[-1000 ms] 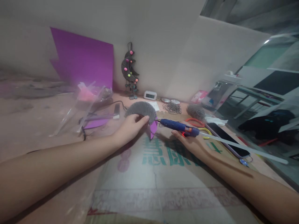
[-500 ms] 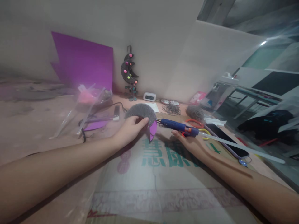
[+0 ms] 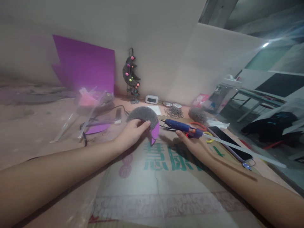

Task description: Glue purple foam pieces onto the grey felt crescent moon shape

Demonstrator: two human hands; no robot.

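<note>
My left hand [image 3: 134, 131] pinches a crescent wrapped in grey yarn [image 3: 143, 114], thumb on its near face. A bare purple tip [image 3: 155, 133] sticks out at the crescent's lower right end. In my right hand [image 3: 187, 141] is a blue hot glue gun [image 3: 179, 126] with a red light on. Its nozzle points left and stands a little apart from the crescent's right edge. A long translucent glue stick [image 3: 244, 148] trails from the gun's back. The fingers under the gun are mostly hidden.
A printed cardboard sheet [image 3: 152, 186] lies beneath my hands. Behind are a small digital clock [image 3: 151, 99], a grey yarn ball [image 3: 197, 115] and a decorated moon hanging [image 3: 130, 74]. Purple sheets [image 3: 87, 66] lean at left. Scissors with orange and yellow handles [image 3: 198, 125] and a phone [image 3: 229, 143] lie right.
The glue gun's nozzle has drawn back slightly to the right, away from the crescent's edge. The purple tip now shows more of its flat face. My left hand keeps its hold.
</note>
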